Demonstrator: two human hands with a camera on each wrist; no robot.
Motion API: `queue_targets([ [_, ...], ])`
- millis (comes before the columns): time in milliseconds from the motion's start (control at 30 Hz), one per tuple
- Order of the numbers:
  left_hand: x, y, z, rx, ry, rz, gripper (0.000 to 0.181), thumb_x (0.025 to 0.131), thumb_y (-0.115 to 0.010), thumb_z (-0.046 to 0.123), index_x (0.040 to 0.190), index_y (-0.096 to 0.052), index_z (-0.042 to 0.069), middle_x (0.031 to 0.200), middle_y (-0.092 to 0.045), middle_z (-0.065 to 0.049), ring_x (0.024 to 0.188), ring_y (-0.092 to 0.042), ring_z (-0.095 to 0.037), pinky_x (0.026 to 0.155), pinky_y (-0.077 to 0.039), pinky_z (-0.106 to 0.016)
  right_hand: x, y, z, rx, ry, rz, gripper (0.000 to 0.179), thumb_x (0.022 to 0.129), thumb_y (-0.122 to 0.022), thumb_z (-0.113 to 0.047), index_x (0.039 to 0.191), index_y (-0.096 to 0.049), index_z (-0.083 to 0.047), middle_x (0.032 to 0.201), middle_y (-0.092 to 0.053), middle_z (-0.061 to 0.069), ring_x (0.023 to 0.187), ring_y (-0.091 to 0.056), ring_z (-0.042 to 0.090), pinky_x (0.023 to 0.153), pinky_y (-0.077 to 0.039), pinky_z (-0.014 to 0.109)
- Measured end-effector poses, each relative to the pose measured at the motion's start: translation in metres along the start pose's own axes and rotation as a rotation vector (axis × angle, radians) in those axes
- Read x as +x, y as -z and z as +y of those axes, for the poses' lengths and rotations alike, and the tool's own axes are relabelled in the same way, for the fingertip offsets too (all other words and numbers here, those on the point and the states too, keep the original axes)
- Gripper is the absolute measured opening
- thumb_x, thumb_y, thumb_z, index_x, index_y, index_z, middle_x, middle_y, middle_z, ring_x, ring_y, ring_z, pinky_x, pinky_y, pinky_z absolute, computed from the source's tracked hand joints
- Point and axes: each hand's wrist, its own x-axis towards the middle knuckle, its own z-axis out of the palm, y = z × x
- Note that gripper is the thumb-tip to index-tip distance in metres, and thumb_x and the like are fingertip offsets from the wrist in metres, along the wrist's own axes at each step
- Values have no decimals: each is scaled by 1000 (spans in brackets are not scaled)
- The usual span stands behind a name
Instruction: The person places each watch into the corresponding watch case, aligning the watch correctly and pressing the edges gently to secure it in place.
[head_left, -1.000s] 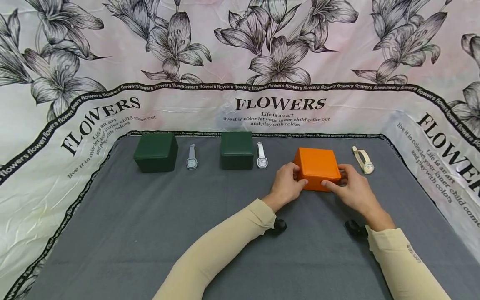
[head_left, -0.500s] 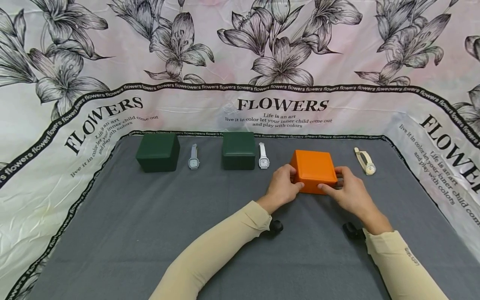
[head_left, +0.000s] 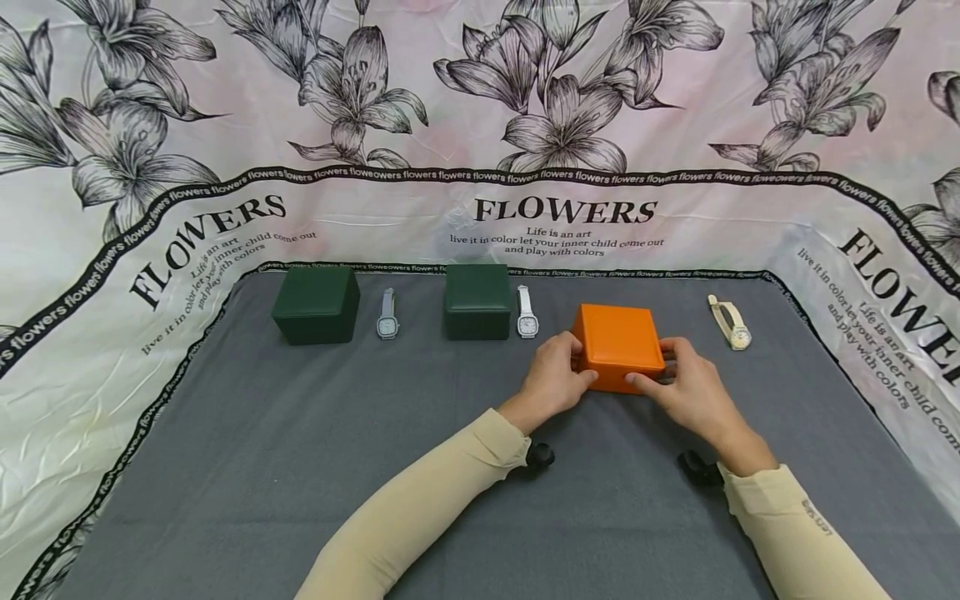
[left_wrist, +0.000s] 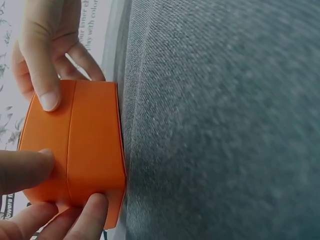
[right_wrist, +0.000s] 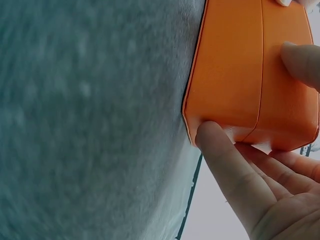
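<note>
An orange box point(head_left: 618, 337) with its lid down sits on the grey cloth between both hands. My left hand point(head_left: 550, 379) grips its left side, thumb on the front face and fingers along the side. On the opposite side my right hand point(head_left: 690, 392) holds it the same way. In the left wrist view a seam runs across the orange box point(left_wrist: 92, 135), and both thumbs press its front. The right wrist view shows the fingers against the side of the orange box point(right_wrist: 230, 65), whose base is at the cloth.
Two dark green boxes stand at the back, one at the left point(head_left: 315, 304) and one in the middle point(head_left: 477, 302). A silver watch point(head_left: 387, 315) and a white watch point(head_left: 527, 312) lie beside them. At the right lies a cream-strapped watch point(head_left: 729, 322). Grey cloth point(head_left: 300, 442) covers the table.
Both hands have moved the orange box to the left and slightly nearer, away from the cream-strapped watch. The green boxes and watches stay where they were.
</note>
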Motion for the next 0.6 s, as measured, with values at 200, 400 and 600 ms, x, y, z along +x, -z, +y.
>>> queue_targets([
  [200,-6,5,-5,-10,-18,-2,30,84,-75,17,107,-58,8,100,-58,-3,86,-57,-13,75,-49,-20,-3,-4,-7,2,8,5,82,85,-65,-53,134,-35,6,124,-50,28,101,-60,40,76,-52,51],
  [400,-13,14,-8,-22,3,-14,31,84,-75,16,108,-58,8,101,-59,-3,89,-59,-16,77,-50,-21,-6,-10,-15,5,14,8,81,85,-66,-52,133,-35,5,121,-52,28,99,-61,39,73,-53,48],
  [600,-21,22,-13,-20,-9,-7,30,83,-76,15,107,-58,7,101,-60,-4,90,-61,-17,78,-50,-22,-8,-17,-22,5,36,13,77,85,-68,-47,132,-36,5,120,-52,26,96,-62,37,73,-53,47],
])
